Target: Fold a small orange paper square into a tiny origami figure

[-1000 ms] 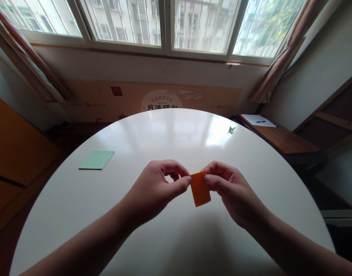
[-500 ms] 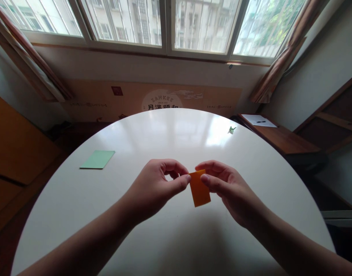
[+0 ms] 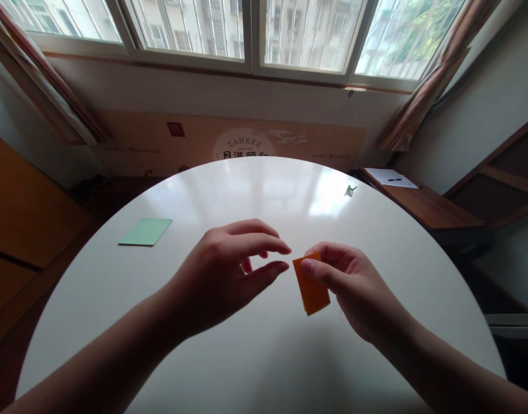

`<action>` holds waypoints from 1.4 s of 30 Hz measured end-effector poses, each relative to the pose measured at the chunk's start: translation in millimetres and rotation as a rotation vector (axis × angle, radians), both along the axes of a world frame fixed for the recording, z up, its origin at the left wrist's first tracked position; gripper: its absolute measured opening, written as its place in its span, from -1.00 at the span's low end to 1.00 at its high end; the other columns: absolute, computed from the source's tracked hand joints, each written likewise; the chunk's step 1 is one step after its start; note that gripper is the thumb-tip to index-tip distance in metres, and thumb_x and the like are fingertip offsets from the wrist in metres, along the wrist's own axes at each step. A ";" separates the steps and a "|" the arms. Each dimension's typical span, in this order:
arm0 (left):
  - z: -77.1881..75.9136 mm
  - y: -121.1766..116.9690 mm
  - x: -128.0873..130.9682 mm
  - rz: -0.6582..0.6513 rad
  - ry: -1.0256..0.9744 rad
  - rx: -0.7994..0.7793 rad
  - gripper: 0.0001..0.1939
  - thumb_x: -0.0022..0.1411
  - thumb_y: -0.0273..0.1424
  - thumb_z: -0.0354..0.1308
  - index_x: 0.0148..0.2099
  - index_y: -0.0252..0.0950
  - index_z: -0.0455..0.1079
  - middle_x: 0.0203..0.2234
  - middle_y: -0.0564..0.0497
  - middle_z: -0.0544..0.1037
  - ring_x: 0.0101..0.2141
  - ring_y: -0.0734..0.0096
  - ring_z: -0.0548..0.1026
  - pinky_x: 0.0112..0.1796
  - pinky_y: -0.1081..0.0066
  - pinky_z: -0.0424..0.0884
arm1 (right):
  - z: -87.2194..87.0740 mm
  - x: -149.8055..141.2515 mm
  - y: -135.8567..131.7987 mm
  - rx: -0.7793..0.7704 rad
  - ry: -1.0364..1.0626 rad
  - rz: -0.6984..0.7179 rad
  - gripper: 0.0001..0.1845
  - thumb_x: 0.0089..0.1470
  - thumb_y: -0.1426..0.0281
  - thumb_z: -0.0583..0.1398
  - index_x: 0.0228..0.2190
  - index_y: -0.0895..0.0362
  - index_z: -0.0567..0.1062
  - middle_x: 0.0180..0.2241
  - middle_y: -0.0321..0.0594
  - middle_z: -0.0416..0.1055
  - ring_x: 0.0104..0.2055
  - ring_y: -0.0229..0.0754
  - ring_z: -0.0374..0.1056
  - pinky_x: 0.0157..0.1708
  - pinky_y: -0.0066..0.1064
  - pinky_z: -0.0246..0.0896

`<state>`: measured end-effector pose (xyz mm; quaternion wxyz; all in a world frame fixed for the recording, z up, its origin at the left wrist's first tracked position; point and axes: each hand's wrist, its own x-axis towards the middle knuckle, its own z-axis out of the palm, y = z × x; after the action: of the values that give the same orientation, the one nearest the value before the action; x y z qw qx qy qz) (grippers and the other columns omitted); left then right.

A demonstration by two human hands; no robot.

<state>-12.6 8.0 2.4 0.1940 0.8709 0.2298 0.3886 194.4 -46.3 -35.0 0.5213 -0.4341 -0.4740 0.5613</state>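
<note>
An orange piece of folded paper hangs slightly tilted above the white table. My right hand pinches it near its upper edge, with the thumb on the face turned toward me and the fingers behind. Just left of the paper is my left hand, with thumb and forefinger apart and nothing between them. Its fingertips point at the paper's upper left corner without touching it.
The round white table carries a stack of light green paper at the left. A small green folded paper figure stands at the far right. Beyond the edge, a brown wooden side table bears a white sheet and a dark pen.
My left thumb and forefinger have let go of the orange paper's corner and spread apart. My right hand has shifted slightly right with the paper.
</note>
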 end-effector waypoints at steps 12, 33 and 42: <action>-0.1 5.0 -3.7 -0.104 0.108 0.278 -0.86 0.31 -0.51 0.27 -0.08 -0.31 0.54 -0.22 -0.04 0.60 -0.24 0.40 0.57 -0.22 0.44 0.50 | -0.9 -1.2 -1.3 -0.003 -0.015 0.036 -0.78 0.08 0.22 0.40 -0.41 0.12 0.63 -0.49 -0.30 0.48 -0.42 -0.32 0.31 -0.43 -0.54 0.17; 1.3 4.0 -0.7 -0.120 0.084 0.258 -0.90 0.32 -0.50 0.26 -0.12 -0.26 0.53 -0.27 -0.01 0.61 -0.27 0.41 0.57 -0.24 0.44 0.50 | 1.3 -0.7 -1.5 0.003 -0.016 0.062 -0.80 0.09 0.27 0.39 -0.42 0.15 0.60 -0.50 -0.29 0.44 -0.43 -0.29 0.30 -0.43 -0.49 0.16; 1.9 3.4 -0.2 -0.113 0.089 0.275 -0.89 0.32 -0.49 0.26 -0.12 -0.23 0.53 -0.27 0.00 0.61 -0.28 0.41 0.57 -0.26 0.43 0.49 | 1.4 -1.1 -1.3 0.018 -0.030 0.063 -0.81 0.09 0.28 0.39 -0.43 0.14 0.59 -0.50 -0.31 0.43 -0.43 -0.30 0.28 -0.42 -0.50 0.14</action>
<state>-12.8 11.4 4.3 0.0841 0.9171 0.1333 0.3661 193.3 -47.6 -33.5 0.5002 -0.4225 -0.5003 0.5666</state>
